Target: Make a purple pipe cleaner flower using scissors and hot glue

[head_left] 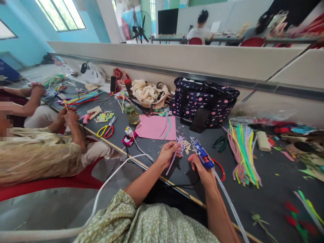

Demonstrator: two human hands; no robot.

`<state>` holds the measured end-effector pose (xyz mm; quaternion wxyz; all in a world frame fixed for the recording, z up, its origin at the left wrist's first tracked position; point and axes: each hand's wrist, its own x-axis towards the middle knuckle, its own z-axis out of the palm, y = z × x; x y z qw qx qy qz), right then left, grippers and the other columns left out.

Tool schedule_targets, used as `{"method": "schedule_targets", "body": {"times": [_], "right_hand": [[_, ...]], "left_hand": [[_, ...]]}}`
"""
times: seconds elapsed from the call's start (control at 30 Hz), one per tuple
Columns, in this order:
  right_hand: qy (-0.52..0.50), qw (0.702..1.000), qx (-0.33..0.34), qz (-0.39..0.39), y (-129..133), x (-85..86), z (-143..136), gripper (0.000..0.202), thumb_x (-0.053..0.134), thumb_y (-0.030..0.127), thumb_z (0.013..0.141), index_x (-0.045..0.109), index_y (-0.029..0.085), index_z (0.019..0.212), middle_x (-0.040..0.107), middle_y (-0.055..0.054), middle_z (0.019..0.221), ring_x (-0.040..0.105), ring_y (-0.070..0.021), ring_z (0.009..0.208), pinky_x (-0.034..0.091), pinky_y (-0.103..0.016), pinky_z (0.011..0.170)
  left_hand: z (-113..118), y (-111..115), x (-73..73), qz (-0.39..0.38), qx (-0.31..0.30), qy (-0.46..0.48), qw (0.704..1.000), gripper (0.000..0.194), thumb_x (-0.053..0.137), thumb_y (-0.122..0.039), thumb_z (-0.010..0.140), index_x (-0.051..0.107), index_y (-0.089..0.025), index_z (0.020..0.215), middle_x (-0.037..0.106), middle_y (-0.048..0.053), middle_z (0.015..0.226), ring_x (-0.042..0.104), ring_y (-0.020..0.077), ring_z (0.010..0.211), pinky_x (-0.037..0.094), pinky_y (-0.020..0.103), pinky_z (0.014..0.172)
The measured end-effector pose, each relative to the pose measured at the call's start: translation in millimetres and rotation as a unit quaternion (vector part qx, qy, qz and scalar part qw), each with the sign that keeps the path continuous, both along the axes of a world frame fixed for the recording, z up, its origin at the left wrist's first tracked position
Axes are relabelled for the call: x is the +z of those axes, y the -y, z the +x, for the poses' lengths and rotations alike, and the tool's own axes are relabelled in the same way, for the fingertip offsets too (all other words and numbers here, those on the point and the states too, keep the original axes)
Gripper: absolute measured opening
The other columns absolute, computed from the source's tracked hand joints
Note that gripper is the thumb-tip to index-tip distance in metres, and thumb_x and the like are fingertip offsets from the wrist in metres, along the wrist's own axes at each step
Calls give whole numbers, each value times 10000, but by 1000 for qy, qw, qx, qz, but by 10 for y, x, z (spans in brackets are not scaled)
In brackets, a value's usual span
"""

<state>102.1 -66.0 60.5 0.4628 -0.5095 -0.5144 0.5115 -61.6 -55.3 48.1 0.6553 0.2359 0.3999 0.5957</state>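
Note:
My left hand point(167, 154) pinches a light purple pipe cleaner point(171, 164); one end hangs below the fingers and a purple cluster shows above them. My right hand point(205, 173) is wrapped round a blue glue gun point(202, 154), its nozzle end pointing away from me and coated with whitish bits. A small gap separates the gun from the pipe cleaner. Beyond my left hand, small beige and purple cut pieces point(186, 146) lie on the dark table point(149, 148). A pink sheet point(154, 127) lies farther back, with a green pipe cleaner across it.
Red-handled pliers point(220, 168) lie right of the gun, near a bundle of coloured pipe cleaners point(244, 153). At the back stands a dark patterned bag point(202, 101). Scissors point(107, 129), a bottle point(132, 114) and a white cable point(101, 192) are left. Co-workers sit on that side.

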Motion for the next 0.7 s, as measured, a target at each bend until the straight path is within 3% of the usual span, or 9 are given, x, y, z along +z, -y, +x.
{"method": "schedule_targets", "body": {"times": [0.2,0.33,0.43,0.5,0.7], "right_hand": [[7,999,27,-19,35,41,-4,411,661,587,744,634,178,781,665,-35,684,494,-91,430,403,-246,428],[5,1000,-26,-5,-3,71,-14,362,689,526,745,638,173,805,621,-9,622,492,-93,455,406,-242,450],[-40,995,-86,27,-92,133,-63,350,763,461,675,589,191,814,644,-1,722,461,-68,437,386,-236,429],[-66,993,-87,35,-157,192,-108,365,789,429,641,560,199,809,667,-15,831,450,-55,431,382,-236,417],[-36,993,-81,72,-263,328,-207,312,748,427,679,595,187,806,679,-35,840,469,-70,488,407,-239,458]], "left_hand": [[-5,9,14,4,-8,-4,1000,431,798,-464,631,619,-114,808,583,-4,645,535,77,528,528,238,556],[-10,14,28,-5,-30,22,999,380,796,-412,640,614,-117,795,595,8,653,560,95,539,527,249,551],[2,20,27,-11,-52,33,998,337,783,-379,647,609,-119,772,602,15,644,564,103,529,523,258,546],[18,30,30,-13,-65,29,997,314,768,-373,656,608,-123,756,601,15,629,556,102,514,513,254,537],[69,73,60,-19,-70,-6,997,270,730,-373,679,609,-135,723,582,-6,574,521,90,480,483,237,520]]}}
